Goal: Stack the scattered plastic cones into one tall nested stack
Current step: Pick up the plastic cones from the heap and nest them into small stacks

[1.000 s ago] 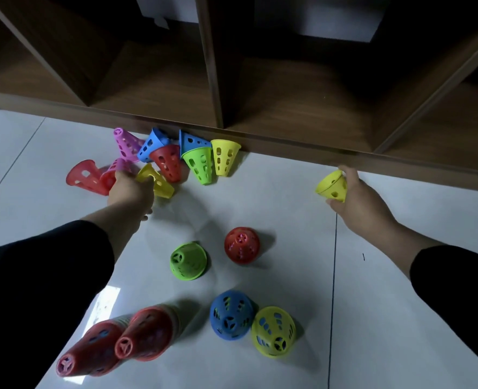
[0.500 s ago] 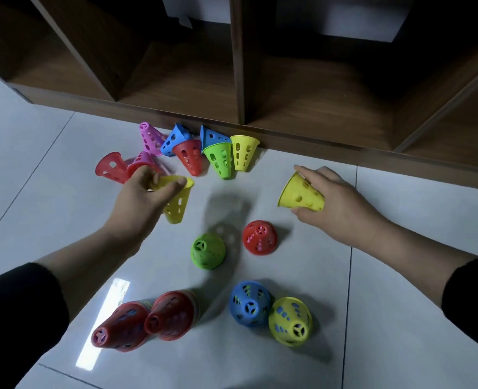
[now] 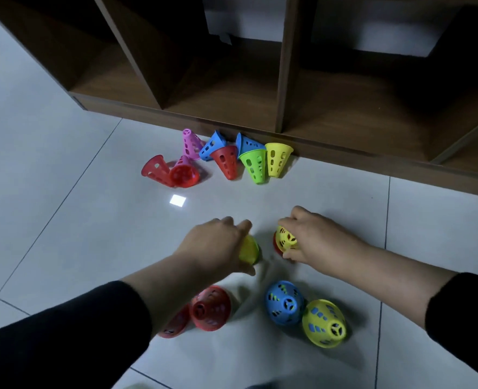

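Both of my hands are curled round yellow cones near the middle of the floor [image 3: 63, 209]. My left hand [image 3: 218, 247] wraps a yellow cone [image 3: 249, 249] that mostly hides beneath my fingers. My right hand [image 3: 313, 240] pinches a second yellow cone [image 3: 287, 238] over a red cone [image 3: 276, 245], of which only a sliver shows at its 9 o'clock edge; whether the yellow one is fully seated I cannot tell.

I judge this to be an early nesting step: each hand is capping a standing cone. Toward 6 o'clock from my hands stand a blue cone [image 3: 285, 302] and a yellow cone beside it [image 3: 324, 322], touching, and at 7 o'clock two red stacks [image 3: 211, 308] lie partly behind my left forearm. At 12 o'clock, against the wooden shelf [image 3: 288, 136], a tumbled group of loose cones [image 3: 232, 160] waits.

Next I should press each yellow cone down squarely, let go, then merge these short stacks into one, keeping rims level so nothing jams or tips.
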